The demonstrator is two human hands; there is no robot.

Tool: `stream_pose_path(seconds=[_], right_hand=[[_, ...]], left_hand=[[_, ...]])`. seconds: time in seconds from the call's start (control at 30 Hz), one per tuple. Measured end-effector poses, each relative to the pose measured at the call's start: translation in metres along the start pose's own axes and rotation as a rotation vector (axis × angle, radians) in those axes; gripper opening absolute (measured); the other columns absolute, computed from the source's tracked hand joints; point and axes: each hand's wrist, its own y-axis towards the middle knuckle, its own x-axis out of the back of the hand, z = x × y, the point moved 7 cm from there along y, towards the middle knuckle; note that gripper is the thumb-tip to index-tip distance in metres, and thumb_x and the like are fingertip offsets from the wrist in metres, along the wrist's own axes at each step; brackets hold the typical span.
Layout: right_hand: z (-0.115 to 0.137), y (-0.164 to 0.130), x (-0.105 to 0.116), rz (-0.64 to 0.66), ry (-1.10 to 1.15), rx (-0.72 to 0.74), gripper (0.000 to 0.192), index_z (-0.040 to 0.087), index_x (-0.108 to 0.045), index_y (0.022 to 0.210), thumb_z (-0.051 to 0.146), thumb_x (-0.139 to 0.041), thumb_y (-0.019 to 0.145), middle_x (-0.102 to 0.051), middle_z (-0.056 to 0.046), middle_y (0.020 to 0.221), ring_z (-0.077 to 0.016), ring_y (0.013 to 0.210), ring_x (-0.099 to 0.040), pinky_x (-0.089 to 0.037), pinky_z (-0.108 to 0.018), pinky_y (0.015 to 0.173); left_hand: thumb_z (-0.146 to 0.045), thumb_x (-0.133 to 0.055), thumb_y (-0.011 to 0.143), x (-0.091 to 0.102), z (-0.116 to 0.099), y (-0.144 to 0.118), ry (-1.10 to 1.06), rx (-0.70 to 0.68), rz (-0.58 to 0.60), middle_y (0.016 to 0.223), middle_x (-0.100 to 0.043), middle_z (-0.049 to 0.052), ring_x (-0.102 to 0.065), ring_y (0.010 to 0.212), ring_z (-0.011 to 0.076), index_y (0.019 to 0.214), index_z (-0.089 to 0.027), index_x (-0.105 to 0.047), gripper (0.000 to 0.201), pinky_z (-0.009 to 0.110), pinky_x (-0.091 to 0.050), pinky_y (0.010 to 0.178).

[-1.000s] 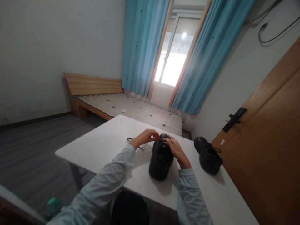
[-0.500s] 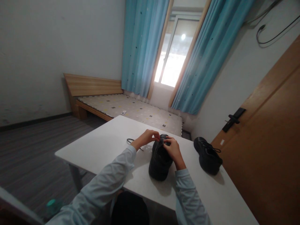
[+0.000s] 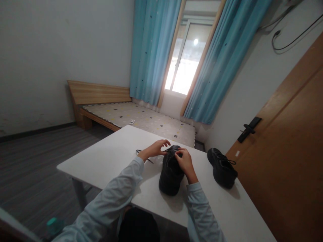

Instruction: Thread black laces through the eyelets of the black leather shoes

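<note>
A black shoe (image 3: pixel 171 178) stands on the white table, heel towards me. My left hand (image 3: pixel 155 148) is at the left of its lacing, fingers apart, the thumb close to the shoe's upper. On the other side, my right hand (image 3: pixel 184 159) pinches at the lacing near the top of the opening; the fingertips seem to hold the shoelace, though the exact grip is small and partly hidden. A loose end of black shoelace (image 3: pixel 149 160) lies on the tabletop by my left wrist.
A second black shoe (image 3: pixel 224 171), laced, stands to the right on the white table (image 3: pixel 101 161). Beyond the table is a bed (image 3: pixel 141 114) with a small white object (image 3: pixel 132 122) on it. A brown door (image 3: pixel 285 151) is at the right.
My left hand's fingers have parted and moved slightly left, away from the lacing. My right hand stays at the shoe. The view has shifted a little.
</note>
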Motion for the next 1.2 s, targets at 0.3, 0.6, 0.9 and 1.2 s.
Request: stream_pose_path(seconds=[0.3,0.6,0.9,1.2], right_hand=[[-0.006,0.0,-0.001,-0.045,0.016,0.009,0.008,0.02,-0.064,0.062,0.02,-0.059,0.068,-0.063,-0.008,0.091,-0.0231,0.092,-0.057,-0.041,-0.037,0.092],[-0.008,-0.001,0.001,-0.044,0.014,-0.019,0.008,0.019,-0.061,0.061,0.021,-0.058,0.068,-0.064,-0.01,0.093,-0.0243,0.095,-0.057,-0.04,-0.035,0.091],[-0.019,0.002,0.027,-0.151,0.121,-0.093,0.013,0.018,-0.06,0.065,0.029,-0.055,0.07,-0.066,-0.012,0.095,-0.024,0.091,-0.059,-0.042,-0.035,0.084],[-0.035,0.005,0.048,-0.313,0.344,-0.143,0.026,0.017,-0.057,0.073,0.043,-0.055,0.071,-0.067,-0.012,0.093,-0.021,0.08,-0.061,-0.047,-0.036,0.073]], left_hand=[[-0.032,-0.048,0.084,-0.007,0.05,-0.003,0.144,0.378,-0.07,0.084,-0.068,0.01,-0.062,0.078,0.0188,0.085,-0.015,-0.066,0.025,0.026,-0.045,0.071],[-0.028,-0.06,0.07,-0.022,0.058,0.002,0.13,0.381,-0.048,0.082,-0.07,0.007,-0.063,0.077,0.0177,0.075,-0.016,-0.068,0.014,0.024,-0.045,0.07],[-0.038,-0.055,0.072,-0.007,0.037,0.004,-0.6,0.39,-0.179,0.087,-0.066,0.005,-0.061,0.079,0.014,0.082,-0.015,-0.055,0.025,0.025,-0.045,0.069],[-0.038,-0.057,0.067,0.001,0.021,-0.002,-0.651,0.399,-0.124,0.088,-0.063,0.002,-0.057,0.087,0.0164,0.079,-0.018,-0.052,0.024,0.028,-0.041,0.074]])
